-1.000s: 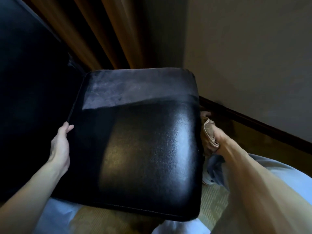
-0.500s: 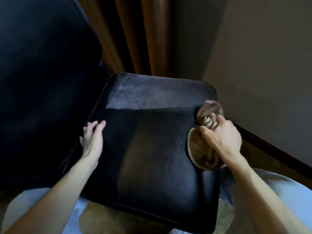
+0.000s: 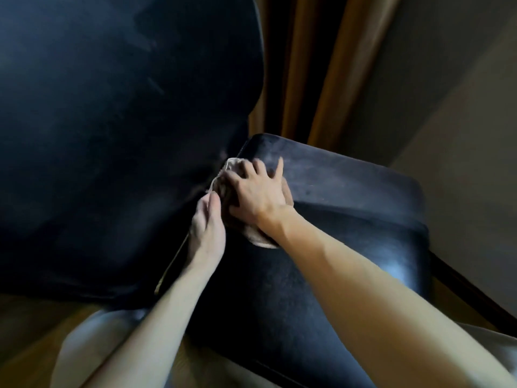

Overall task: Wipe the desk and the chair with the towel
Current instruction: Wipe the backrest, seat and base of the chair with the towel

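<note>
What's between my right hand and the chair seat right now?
The towel, pressed under the right hand onto the seat beside the backrest; the head view shows it.

Reaching forward and down with both bare forearms, converging toward the wrists. Pressing the right hand (image 3: 258, 196) palm down on the towel (image 3: 256, 238), fingers straight and splayed wide, thumb angled out to the left, wrist bent a little back. Laying the left hand (image 3: 208, 222) just left of that grip, close beside the right thumb, palm turned inward, fingers straight and held together, tips pointing forward at the cloth's left edge; contact there too dim to confirm.
</note>
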The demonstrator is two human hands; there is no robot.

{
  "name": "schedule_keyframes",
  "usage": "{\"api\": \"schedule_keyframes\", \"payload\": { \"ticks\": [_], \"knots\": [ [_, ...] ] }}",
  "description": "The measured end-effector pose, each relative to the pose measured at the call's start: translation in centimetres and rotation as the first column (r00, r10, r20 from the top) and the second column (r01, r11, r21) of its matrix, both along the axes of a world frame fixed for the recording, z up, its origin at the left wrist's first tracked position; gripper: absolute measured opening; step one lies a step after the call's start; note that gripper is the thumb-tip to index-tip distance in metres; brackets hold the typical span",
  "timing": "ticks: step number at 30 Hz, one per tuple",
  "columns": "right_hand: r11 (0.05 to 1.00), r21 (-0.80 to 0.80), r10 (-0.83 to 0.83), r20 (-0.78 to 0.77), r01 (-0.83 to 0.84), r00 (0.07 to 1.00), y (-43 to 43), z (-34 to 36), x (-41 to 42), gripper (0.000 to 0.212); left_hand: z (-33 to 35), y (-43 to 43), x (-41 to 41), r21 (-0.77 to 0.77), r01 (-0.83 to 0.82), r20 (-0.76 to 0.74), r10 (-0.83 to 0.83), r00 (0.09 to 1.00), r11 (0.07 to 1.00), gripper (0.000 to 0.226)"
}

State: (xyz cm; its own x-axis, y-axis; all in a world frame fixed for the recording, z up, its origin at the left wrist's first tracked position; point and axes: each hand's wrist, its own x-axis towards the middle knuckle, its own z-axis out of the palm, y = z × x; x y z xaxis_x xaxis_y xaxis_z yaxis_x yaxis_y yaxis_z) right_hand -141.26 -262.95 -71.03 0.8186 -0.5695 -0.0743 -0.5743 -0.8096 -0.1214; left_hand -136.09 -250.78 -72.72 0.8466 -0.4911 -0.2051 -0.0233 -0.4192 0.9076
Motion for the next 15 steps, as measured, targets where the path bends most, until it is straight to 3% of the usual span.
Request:
{"api": "schedule_keyframes", "payload": {
  "ticks": [2,7,15],
  "knots": [
    [0.996,0.087,-0.015,0.01,0.014,1.0,-0.5,-1.6,0.0,0.066,-0.5,-0.7,0.1,0.039,0.052,0.003,-0.052,0.999,0.998,0.046],
    [0.997,-0.047,-0.066,0.038,0.068,0.997,-1.9,-2.4,-2.9,0.058,-1.5,-0.6,-0.6,0.11,0.056,0.016,-0.058,0.998,0.992,0.049],
    [0.931,-0.077,-0.35,0.092,0.357,0.932,-5.5,-2.8,-16.6,0.054,-0.8,-0.8,-0.8,0.246,0.069,0.032,-0.079,0.996,0.967,0.06]
  ]
}}
